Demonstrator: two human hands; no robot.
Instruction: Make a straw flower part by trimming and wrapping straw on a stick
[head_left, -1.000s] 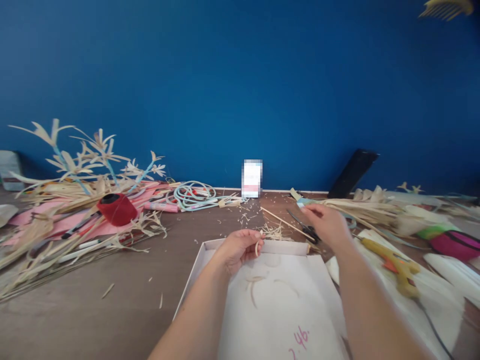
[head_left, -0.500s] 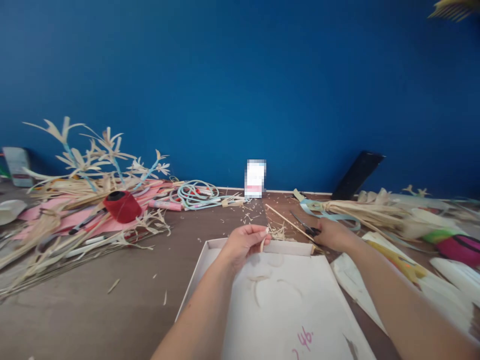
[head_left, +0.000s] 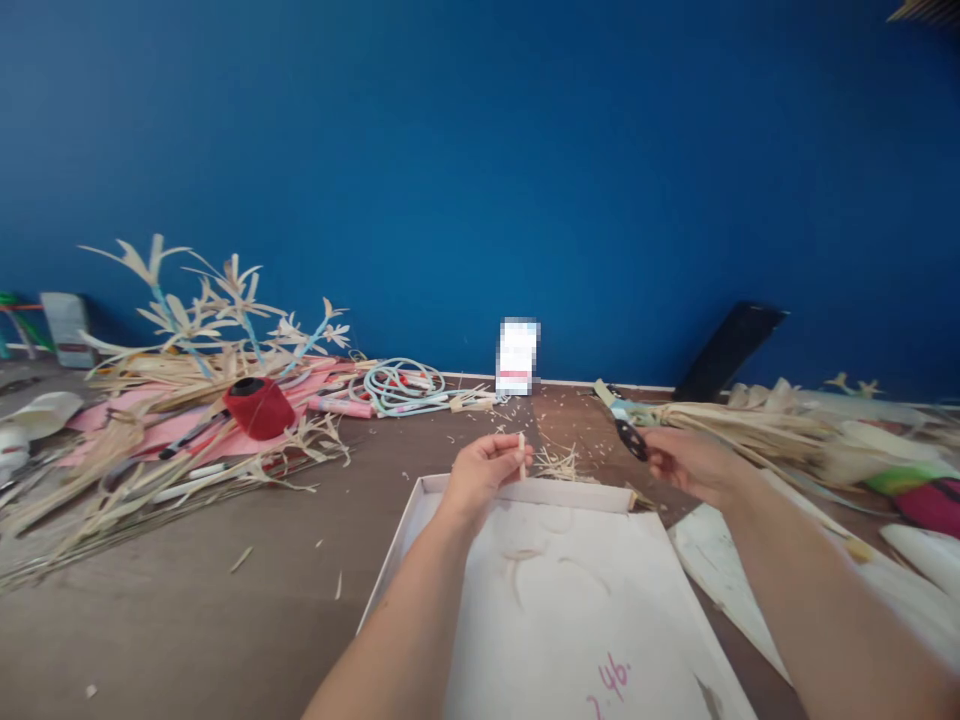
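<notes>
Over the far edge of a white shallow box (head_left: 525,600), my left hand (head_left: 487,470) pinches a short pale strip (head_left: 523,455) upright between thumb and fingertips. The strip looks like dried plant fibre. To the right, my right hand (head_left: 686,462) is closed on black-handled scissors (head_left: 631,440), raised a little over the table; they are blurred and their blades are hard to make out. A small heap of pale trimmings (head_left: 561,463) lies just beyond the box's far edge, between the hands. A few curled strips rest on the box.
Left, husk-like flowers (head_left: 180,325) on blue stems, a red spool (head_left: 260,407) and pink sheets crowd the table. A coiled pale-blue cord (head_left: 401,388) lies behind. At right are pale fibre bundles (head_left: 720,420) and a black slab (head_left: 727,350) leaning on the blue wall.
My right hand has lifted the scissors from the table and turned them. The pale strip in my left hand now stands more upright. The view has shifted slightly left.
</notes>
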